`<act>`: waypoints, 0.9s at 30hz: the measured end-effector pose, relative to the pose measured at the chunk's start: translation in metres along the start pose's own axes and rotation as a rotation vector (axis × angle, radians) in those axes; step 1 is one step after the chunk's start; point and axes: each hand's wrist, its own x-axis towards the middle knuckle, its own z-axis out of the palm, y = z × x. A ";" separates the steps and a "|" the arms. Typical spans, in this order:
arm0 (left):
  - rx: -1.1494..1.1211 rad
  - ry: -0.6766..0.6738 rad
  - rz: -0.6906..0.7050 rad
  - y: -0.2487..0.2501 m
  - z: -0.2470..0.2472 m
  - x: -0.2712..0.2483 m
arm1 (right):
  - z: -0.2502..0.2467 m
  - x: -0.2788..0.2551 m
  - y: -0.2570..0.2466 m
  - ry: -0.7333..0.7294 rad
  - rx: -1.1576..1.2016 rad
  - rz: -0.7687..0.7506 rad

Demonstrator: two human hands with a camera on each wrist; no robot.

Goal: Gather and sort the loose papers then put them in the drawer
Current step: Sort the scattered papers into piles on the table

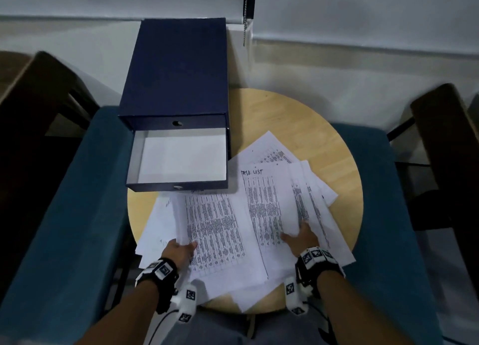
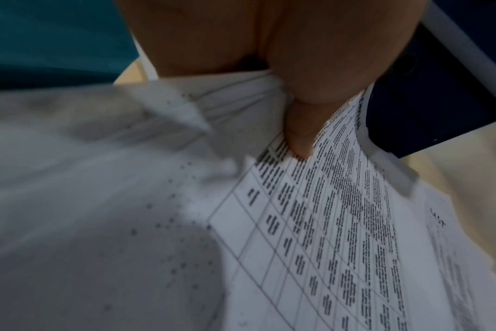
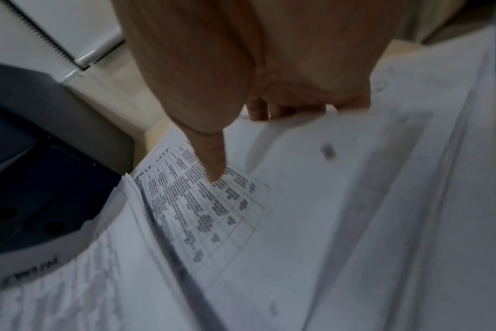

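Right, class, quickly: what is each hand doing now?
Left hand: grips several printed sheets.
Right hand: pinches the task list sheet's edge.

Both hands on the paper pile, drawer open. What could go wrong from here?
1. The papers are fanned out, and some overhang the near edge of the round table; a sweep may push sheets off.
2. The left hand pinches one curled sheaf, and the right hand lifts another; sheets underneath may be left behind.
3. The open drawer abuts the pile; unsquared sheets may snag on its front wall.
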 end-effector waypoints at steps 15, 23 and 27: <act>0.098 -0.042 0.001 0.013 0.001 0.004 | -0.022 0.003 0.013 0.243 -0.078 0.109; 0.119 -0.064 0.011 0.020 0.006 0.005 | -0.061 0.003 0.030 0.179 0.013 -0.032; 0.107 -0.084 0.034 0.026 0.010 0.002 | -0.114 -0.001 0.042 0.330 0.162 -0.056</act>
